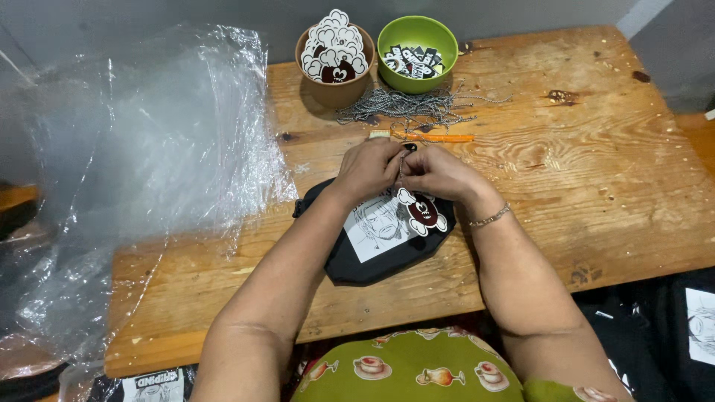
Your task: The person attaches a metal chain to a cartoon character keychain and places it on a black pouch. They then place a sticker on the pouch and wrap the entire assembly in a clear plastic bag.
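Leftmost, crumpled clear plastic sheeting (141, 141) covers the left end of the wooden table (596, 171) and spills over its edge. Further right, at the back, brown bowl (335, 85) stacked with white cloud-shaped tags, then green bowl (417, 52) with small black-and-white tags, touching side by side. Just in front of them, a tangle of metal ball chains (406, 108), and nearer still an orange-handled tool (432, 137) lying flat.

Centre: black pouch (372, 253) with a white sketch print lies flat near the table's front edge. Left hand (369, 167) curled nearly closed, fingertips pinched on a short chain (401, 164) at the pouch's top edge. Right hand (439, 173) also curled tight, fingertips meeting the left's on the same chain; bracelet on that wrist. A cloud-shaped tag (422, 212) with a dark red face rests on the pouch just below the right hand, apparently hanging off the chain. More black printed cloth (670, 327) sits below the table at far right.
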